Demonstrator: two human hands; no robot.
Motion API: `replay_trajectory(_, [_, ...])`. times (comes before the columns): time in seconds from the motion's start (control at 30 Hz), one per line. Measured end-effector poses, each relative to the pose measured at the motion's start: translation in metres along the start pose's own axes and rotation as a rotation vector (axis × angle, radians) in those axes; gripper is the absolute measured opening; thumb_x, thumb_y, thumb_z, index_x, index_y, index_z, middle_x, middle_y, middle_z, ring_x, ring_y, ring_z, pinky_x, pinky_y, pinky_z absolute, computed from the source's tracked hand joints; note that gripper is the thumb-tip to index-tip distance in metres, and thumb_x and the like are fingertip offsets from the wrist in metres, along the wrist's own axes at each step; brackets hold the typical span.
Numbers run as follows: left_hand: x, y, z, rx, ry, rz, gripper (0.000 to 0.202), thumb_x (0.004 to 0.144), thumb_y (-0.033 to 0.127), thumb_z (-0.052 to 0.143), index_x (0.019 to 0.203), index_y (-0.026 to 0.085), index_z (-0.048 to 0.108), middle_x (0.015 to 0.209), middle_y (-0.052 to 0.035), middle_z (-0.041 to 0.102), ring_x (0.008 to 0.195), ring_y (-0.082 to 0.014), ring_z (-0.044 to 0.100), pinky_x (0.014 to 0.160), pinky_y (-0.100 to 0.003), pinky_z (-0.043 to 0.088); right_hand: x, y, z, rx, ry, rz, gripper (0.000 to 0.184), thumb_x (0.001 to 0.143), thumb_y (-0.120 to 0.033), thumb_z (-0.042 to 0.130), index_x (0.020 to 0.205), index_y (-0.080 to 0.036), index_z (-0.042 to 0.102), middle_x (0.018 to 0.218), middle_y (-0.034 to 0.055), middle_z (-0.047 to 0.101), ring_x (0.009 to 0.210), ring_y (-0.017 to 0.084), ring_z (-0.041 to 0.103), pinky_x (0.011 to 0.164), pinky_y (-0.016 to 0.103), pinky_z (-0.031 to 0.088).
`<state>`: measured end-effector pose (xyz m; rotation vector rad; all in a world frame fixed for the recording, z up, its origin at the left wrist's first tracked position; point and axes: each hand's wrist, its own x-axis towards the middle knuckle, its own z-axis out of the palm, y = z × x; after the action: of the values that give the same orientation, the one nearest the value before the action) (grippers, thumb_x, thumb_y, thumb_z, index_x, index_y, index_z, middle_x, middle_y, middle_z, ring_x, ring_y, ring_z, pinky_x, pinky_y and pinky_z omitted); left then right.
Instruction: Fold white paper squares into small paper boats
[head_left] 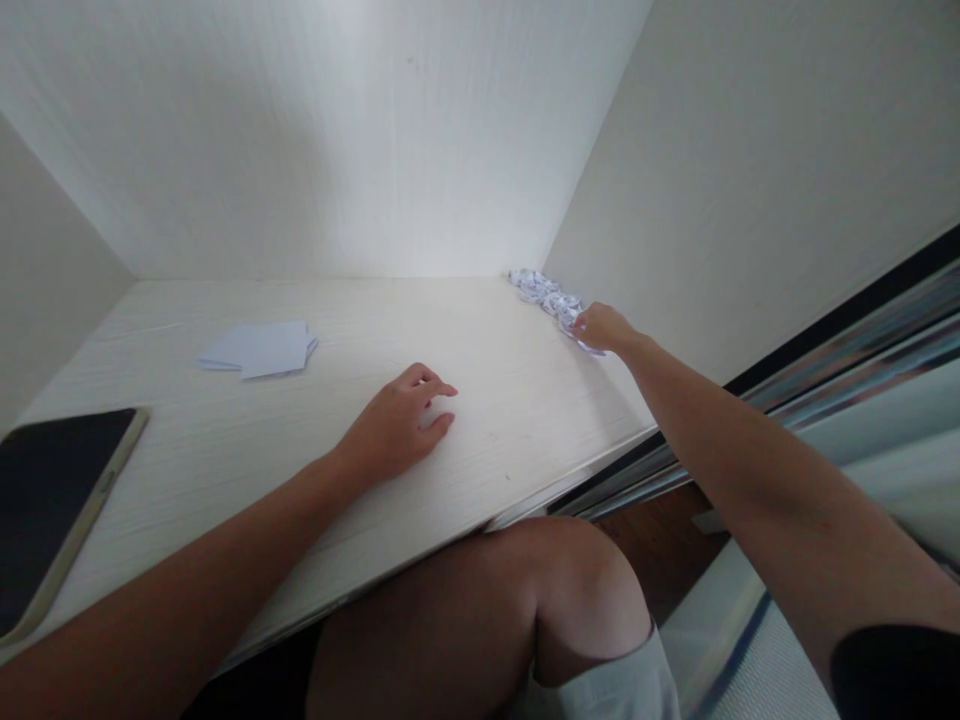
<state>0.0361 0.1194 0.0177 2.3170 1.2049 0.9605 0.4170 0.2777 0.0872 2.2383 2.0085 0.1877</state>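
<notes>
My left hand [401,425] rests on the white desk [480,340] near its middle, fingers loosely curled and nothing in them. My right hand [604,328] reaches to the far right corner, fingers closed on a small folded white paper piece at the near end of a row of folded paper pieces [541,290] lying along the right wall. What exactly the fingers pinch is partly hidden. A small stack of white paper sheets [259,349] lies at the left middle of the desk.
A dark phone or tablet [52,500] lies at the desk's near left edge. White walls close the desk in at back, left and right. My bare knee [525,600] sits below the front edge. A metal sliding rail [825,370] runs on the right.
</notes>
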Motion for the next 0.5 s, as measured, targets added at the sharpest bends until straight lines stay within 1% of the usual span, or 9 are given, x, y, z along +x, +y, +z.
replay_trajectory(0.07, [0.000,0.000,0.000,0.009,0.000,0.002,0.027,0.091,0.027,0.064,0.115,0.022,0.076,0.115,-0.0090,0.070,0.081,-0.0193,0.069,0.084,-0.041,0.063,0.002,0.001,-0.007,0.012,0.016,0.008,0.028,0.103,-0.035,0.069,0.123,-0.015,0.074,0.129,0.0118,0.074,0.117,0.027,0.071,0.103,0.047,0.058])
replay_trajectory(0.13, [0.000,0.000,0.001,0.005,-0.004,0.005,0.028,0.092,0.025,0.064,0.116,0.020,0.076,0.116,-0.0098,0.069,0.083,-0.0198,0.070,0.087,-0.042,0.063,0.002,0.000,-0.014,0.039,0.058,0.014,0.023,0.103,-0.026,0.065,0.115,-0.012,0.079,0.123,0.0157,0.078,0.117,0.029,0.073,0.101,0.039,0.055])
replay_trajectory(0.2, [0.001,0.000,0.001,-0.002,-0.016,0.007,0.028,0.092,0.024,0.064,0.116,0.019,0.076,0.116,-0.0103,0.070,0.084,-0.0206,0.070,0.089,-0.043,0.062,0.001,-0.006,-0.021,0.075,0.122,0.023,0.028,0.102,-0.020,0.059,0.115,-0.008,0.081,0.121,0.0208,0.080,0.116,0.031,0.074,0.098,0.036,0.053])
replay_trajectory(0.27, [0.001,0.001,0.000,0.003,-0.028,0.010,0.026,0.092,0.022,0.065,0.115,0.019,0.077,0.114,-0.0103,0.071,0.085,-0.0213,0.071,0.091,-0.044,0.062,0.000,-0.019,-0.026,0.118,0.189,0.025,0.033,0.103,-0.020,0.056,0.120,-0.005,0.080,0.122,0.0244,0.079,0.115,0.033,0.074,0.095,0.037,0.053])
replay_trajectory(0.33, [0.002,0.001,-0.001,0.021,-0.035,0.016,0.024,0.092,0.021,0.066,0.113,0.018,0.077,0.113,-0.0106,0.072,0.087,-0.0220,0.071,0.092,-0.044,0.062,-0.002,-0.039,-0.028,0.168,0.236,0.000,0.034,0.102,-0.020,0.056,0.121,-0.004,0.080,0.122,0.0260,0.079,0.114,0.034,0.074,0.094,0.038,0.053])
replay_trajectory(0.4, [0.002,0.002,-0.001,0.037,-0.045,0.026,0.023,0.091,0.019,0.067,0.111,0.016,0.078,0.112,-0.0117,0.073,0.089,-0.0232,0.071,0.094,-0.044,0.061,-0.006,-0.069,-0.028,0.224,0.260,-0.072,0.032,0.100,-0.019,0.059,0.118,-0.004,0.081,0.120,0.0258,0.079,0.112,0.034,0.074,0.096,0.039,0.053])
replay_trajectory(0.5, [0.003,0.003,-0.002,0.079,-0.081,0.050,0.024,0.093,0.018,0.066,0.112,0.013,0.079,0.105,-0.0133,0.074,0.094,-0.0265,0.072,0.097,-0.045,0.060,-0.018,-0.132,-0.030,0.315,0.278,-0.279,0.028,0.099,-0.020,0.063,0.113,-0.006,0.083,0.119,0.0234,0.079,0.106,0.030,0.075,0.099,0.039,0.053])
